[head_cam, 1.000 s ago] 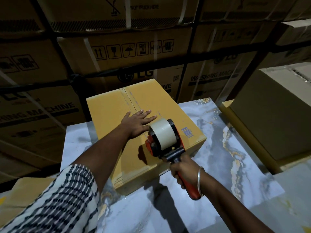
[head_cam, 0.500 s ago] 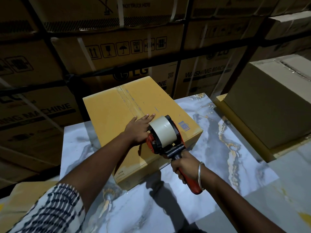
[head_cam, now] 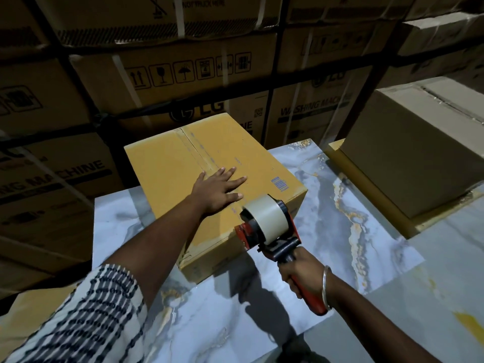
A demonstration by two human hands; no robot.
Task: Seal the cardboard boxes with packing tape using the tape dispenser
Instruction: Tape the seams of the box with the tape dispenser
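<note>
Head view: the yellow cardboard box (head_cam: 209, 184) sits at centre frame on the marbled tabletop (head_cam: 340, 205), flaps down, with its centre seam running from the upper middle toward the lower right. The left hand (head_cam: 218, 191) lies flat on the lid, fingers spread and straight, pressing over the seam. The right hand (head_cam: 301, 275) is clenched round the red handle of the tape dispenser (head_cam: 267, 227), whose roll of pale packing tape (head_cam: 264, 218) sits at the box's near edge, just below the left fingertips. Whether tape already sticks to the lid cannot be told.

To do this step well, the dispenser's mouth likely should be pressed firmly on the seam line and drawn along it in one steady run, while the flat hand keeps the flaps level and moves clear ahead of the roll. A larger brown box (head_cam: 419, 153) stands at right.
</note>
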